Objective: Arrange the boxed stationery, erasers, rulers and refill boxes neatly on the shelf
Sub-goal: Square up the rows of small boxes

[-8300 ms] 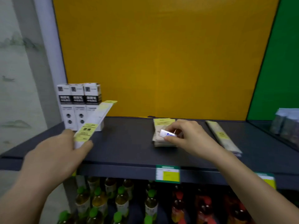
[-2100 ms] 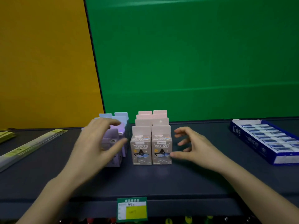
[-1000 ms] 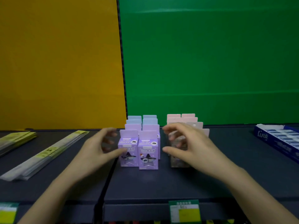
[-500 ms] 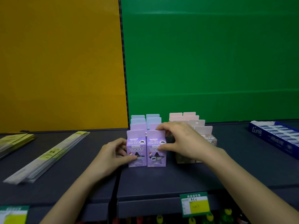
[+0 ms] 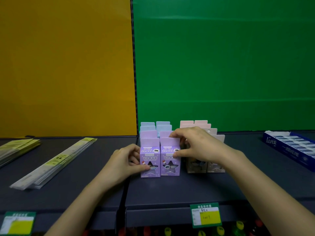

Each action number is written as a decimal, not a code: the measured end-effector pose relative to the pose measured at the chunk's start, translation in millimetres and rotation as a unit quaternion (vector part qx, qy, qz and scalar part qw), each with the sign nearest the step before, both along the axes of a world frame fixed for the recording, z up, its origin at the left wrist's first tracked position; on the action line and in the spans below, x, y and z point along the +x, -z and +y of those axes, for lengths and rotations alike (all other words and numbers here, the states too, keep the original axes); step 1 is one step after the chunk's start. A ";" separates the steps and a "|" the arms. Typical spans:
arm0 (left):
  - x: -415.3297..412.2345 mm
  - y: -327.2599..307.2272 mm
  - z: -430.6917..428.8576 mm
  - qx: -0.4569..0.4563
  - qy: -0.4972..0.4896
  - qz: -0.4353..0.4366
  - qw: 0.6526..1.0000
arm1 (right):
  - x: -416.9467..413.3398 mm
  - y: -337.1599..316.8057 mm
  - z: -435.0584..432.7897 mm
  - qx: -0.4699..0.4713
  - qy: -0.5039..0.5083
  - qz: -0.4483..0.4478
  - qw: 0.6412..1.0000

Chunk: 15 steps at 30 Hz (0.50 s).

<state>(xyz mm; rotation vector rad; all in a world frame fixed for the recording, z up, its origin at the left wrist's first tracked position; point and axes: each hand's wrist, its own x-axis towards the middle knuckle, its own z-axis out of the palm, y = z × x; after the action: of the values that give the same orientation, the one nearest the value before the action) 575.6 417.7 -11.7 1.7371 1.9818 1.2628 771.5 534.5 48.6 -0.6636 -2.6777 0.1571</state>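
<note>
Standing upright near the middle of the dark shelf (image 5: 170, 189), two purple boxes (image 5: 160, 160) are seen side by side at the front of a double row, their faces touching along one edge. Behind them, toward 12 o'clock, more purple and then pale blue boxes (image 5: 156, 126) are lined up in the same two files. The left front box is pinched by the left hand (image 5: 124, 162), with the thumb laid across its lower front and the fingers curled around its left side. The right front box is gripped by the right hand (image 5: 196, 145), the thumb pressed on its front face and the fingers hooked over the top flap from behind. At 3 o'clock of the purple pair, set just apart, a block of pink boxes (image 5: 204, 166) is arranged in like rows, partly hidden by the right hand and wrist. Farther toward 3 o'clock, well apart, a blue tray of erasers (image 5: 289, 149) is laid at an angle by the shelf's right end. Toward 9 o'clock, a stack of long rulers in clear sleeves (image 5: 54, 162) is laid slantwise, and beyond it, at the left edge, a second flat stack of yellow-labelled packs (image 5: 17, 147) is seen. On the shelf's front lip at 5 o'clock, a green and yellow price tag (image 5: 206, 215) is fixed.
</note>
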 end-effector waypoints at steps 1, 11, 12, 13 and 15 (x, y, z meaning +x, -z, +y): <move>0.0 -0.3 -0.1 0.002 -0.005 0.008 1.000 | 0.1 -0.5 -0.3 0.004 0.000 -0.003 1.000; -2.3 0.3 2.0 -0.001 -0.026 0.031 0.999 | -1.0 -2.6 -0.9 0.006 -0.004 0.002 1.000; -3.1 0.5 2.3 -0.001 -0.027 0.031 0.999 | -1.8 -2.2 -0.9 0.006 -0.006 0.007 1.000; -3.7 0.2 2.6 -0.003 -0.029 0.032 0.999 | -2.5 -1.9 -1.2 0.003 -0.004 0.008 1.000; -4.3 -0.6 2.0 -0.007 -0.030 0.036 0.999 | -3.3 -1.2 -1.1 0.004 -0.003 0.010 1.000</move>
<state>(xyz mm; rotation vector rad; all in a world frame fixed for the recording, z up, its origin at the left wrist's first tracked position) 571.3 419.7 -11.1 1.7519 2.0920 1.2174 768.1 533.4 49.8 -0.6472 -2.6596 0.1548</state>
